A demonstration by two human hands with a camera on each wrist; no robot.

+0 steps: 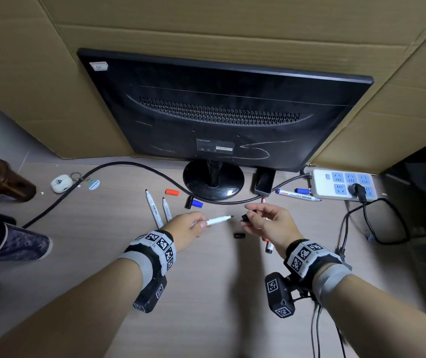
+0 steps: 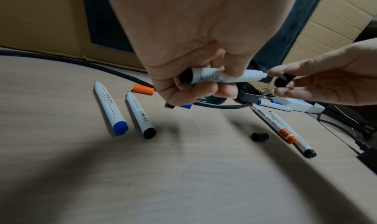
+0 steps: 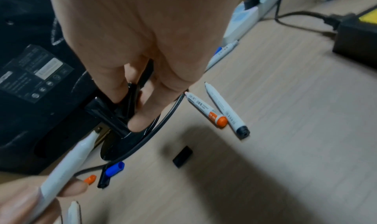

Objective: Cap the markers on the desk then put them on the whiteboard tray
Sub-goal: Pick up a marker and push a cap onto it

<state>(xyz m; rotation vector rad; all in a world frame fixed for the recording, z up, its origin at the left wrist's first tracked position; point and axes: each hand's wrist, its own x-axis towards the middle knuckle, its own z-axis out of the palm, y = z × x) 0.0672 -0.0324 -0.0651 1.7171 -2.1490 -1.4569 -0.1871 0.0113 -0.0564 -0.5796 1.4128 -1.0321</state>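
My left hand (image 1: 201, 223) grips an uncapped white marker (image 1: 218, 220) (image 2: 224, 76), tip pointing right. My right hand (image 1: 250, 215) pinches a black cap (image 1: 245, 217) (image 2: 282, 81) a short gap from that tip. On the desk to the left lie two uncapped markers, one blue-ended (image 2: 110, 108) and one black-ended (image 2: 139, 114). An orange cap (image 1: 172, 192), a blue cap (image 1: 197, 203) and a black cap (image 1: 239, 235) lie loose. Under my right hand lie an orange-ended marker (image 3: 206, 110) and a black-ended one (image 3: 226, 110). A blue marker (image 1: 298, 195) lies by the power strip.
A black monitor (image 1: 219, 112) stands at the back on a round base (image 1: 213, 179), with a thick black cable (image 1: 119, 165) curving across the desk. A power strip (image 1: 343, 184) sits back right, a brown cup (image 1: 2, 179) and a key-ring pouch (image 1: 62, 182) at left.
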